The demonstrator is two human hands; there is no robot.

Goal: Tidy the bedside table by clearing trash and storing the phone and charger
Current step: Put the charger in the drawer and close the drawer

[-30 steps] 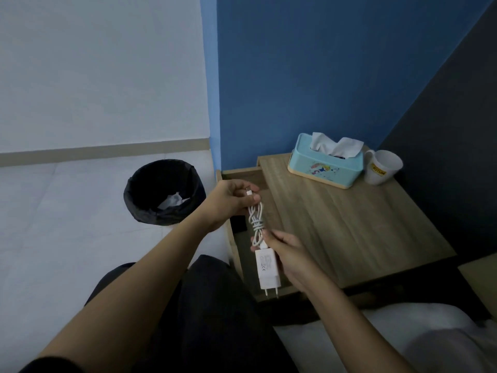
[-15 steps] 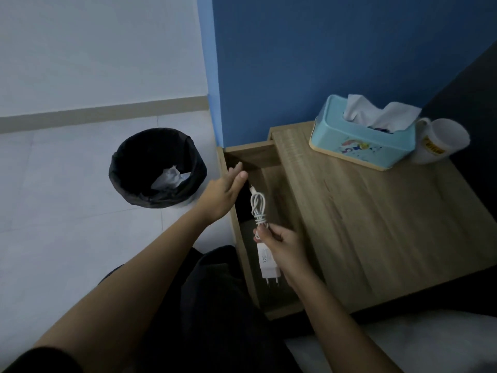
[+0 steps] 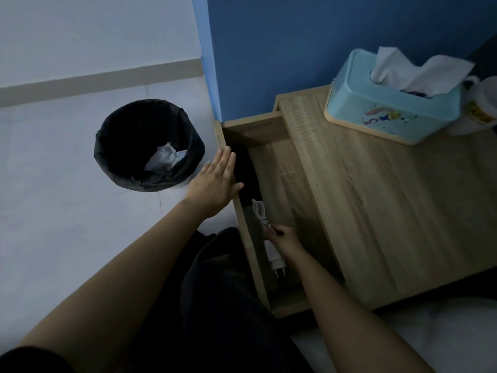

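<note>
Right hand [image 3: 283, 236] is gripping the charger [image 3: 274, 255] inside the open drawer [image 3: 285, 168], left hand [image 3: 216, 181] spread flat; trash binned, drawer unclosed.

We see a dim, bluish, low-contrast frame; drawer [image 3: 279, 168] interior in deep shadow, floor [image 3: 53, 211] brightest, slight motion softness, wide-angle bending at edges.

One charger [image 3: 274, 254], one bin [image 3: 149, 145], one tissue box [image 3: 390, 103], one mug [image 3: 481, 109], two hands.
</note>
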